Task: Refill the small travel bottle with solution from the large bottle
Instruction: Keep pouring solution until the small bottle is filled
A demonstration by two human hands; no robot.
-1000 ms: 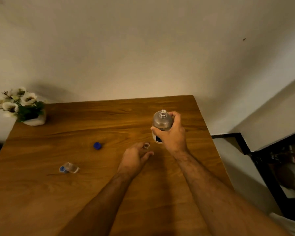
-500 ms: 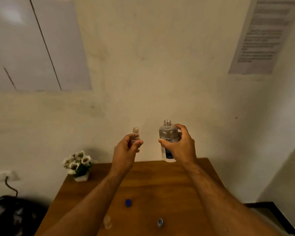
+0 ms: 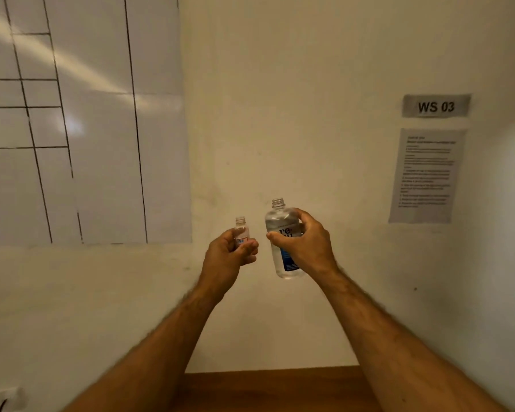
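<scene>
My left hand [image 3: 228, 255] grips the small clear travel bottle [image 3: 241, 230], which is upright with its neck uncapped. Just to its right, my right hand [image 3: 305, 248] is wrapped around the large clear bottle [image 3: 281, 242] with a blue label, also upright and uncapped, liquid visible inside. Both bottles are held up in the air in front of the wall, a short gap apart, the large one's mouth a little higher than the small one's. No caps are in view.
Only the far strip of the wooden table [image 3: 274, 388] shows at the bottom between my forearms. The wall carries a whiteboard sheet [image 3: 81, 120] at left, a "WS 03" sign [image 3: 436, 106] and a printed notice [image 3: 427, 175] at right.
My left hand has picked the small bottle up off the table and both hands have lifted the bottles. The view has tilted upward, so most of the table, the caps and the plant have left the frame.
</scene>
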